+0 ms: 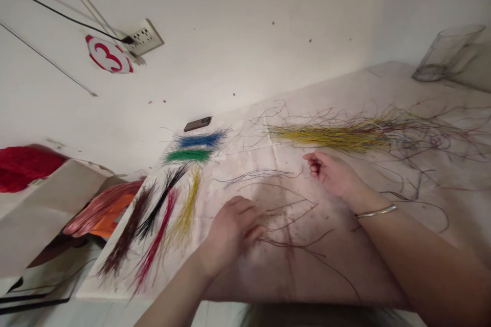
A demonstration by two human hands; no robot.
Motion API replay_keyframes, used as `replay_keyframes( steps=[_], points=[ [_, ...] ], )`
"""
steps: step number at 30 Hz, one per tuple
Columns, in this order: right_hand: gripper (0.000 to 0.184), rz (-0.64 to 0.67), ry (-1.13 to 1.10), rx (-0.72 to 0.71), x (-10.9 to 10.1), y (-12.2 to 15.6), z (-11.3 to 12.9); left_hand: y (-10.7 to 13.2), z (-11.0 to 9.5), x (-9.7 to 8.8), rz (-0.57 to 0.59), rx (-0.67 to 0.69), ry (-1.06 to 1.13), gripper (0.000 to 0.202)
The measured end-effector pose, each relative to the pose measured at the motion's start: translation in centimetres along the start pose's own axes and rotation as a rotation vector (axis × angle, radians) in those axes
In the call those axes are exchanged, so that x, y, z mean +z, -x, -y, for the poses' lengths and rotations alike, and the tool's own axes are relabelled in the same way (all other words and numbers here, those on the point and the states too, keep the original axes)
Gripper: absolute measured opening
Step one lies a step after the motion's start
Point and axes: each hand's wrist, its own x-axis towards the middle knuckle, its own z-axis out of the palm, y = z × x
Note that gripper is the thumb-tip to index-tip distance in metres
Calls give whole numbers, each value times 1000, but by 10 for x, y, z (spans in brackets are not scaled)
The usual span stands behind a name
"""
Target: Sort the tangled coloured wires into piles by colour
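My left hand (pixel 237 220) is low over the table, its slightly blurred fingers curled on thin brown wires (pixel 295 245) that fan out to its right. More loose dark wires (pixel 264 174) lie just beyond it. My right hand (pixel 332 172), with a bangle at the wrist, hovers near a long yellow wire bundle (pixel 330 135). Its fingers are curled in a pinch; what they hold, if anything, is too small to make out. The bundle's right end spreads into a tangle of dark and reddish strands (pixel 433 133).
Sorted bundles lie at left: blue (pixel 201 140), green (pixel 188 156), black (pixel 163 199), brown (pixel 128 235), red (pixel 156 245) and a smaller yellow one (pixel 187 204). A phone (pixel 198 123) rests by the wall. A clear glass (pixel 445 56) stands far right. A box (pixel 57 209) is left of the table.
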Motion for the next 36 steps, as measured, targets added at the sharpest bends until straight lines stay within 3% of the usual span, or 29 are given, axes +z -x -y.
replay_keyframes(
  steps=[2, 5, 11, 18, 21, 24, 27, 30, 36],
  points=[
    [19, -2, 1, -2, 0, 0, 0, -9, -13, 10, 98, 15, 13, 41],
    [18, 12, 2, 4, -1, -1, 0, -16, -30, 26, 184, -68, -2, 53],
    [21, 24, 41, 2, 0, -3, 0, -14, -38, 36, 246, -92, 84, 7],
    [23, 55, 124, -38, 2, -2, -1, -16, -36, 44, 222, -187, 44, 12],
    [22, -33, 64, -58, 5, -1, -1, -20, -34, 41, 238, -162, 39, 6],
    [17, -197, 4, -146, 9, -1, -4, -29, -31, 26, 199, -135, 34, 8],
    [16, -282, 8, -202, 12, -4, -8, -53, -24, 5, 108, -98, 11, 10],
    [18, -298, 44, -234, 13, -5, -10, -94, -13, -6, 9, -50, -30, 12],
    [22, -258, 86, -252, 16, -7, -11, -192, 8, 10, -158, 7, -208, 19]
  ],
)
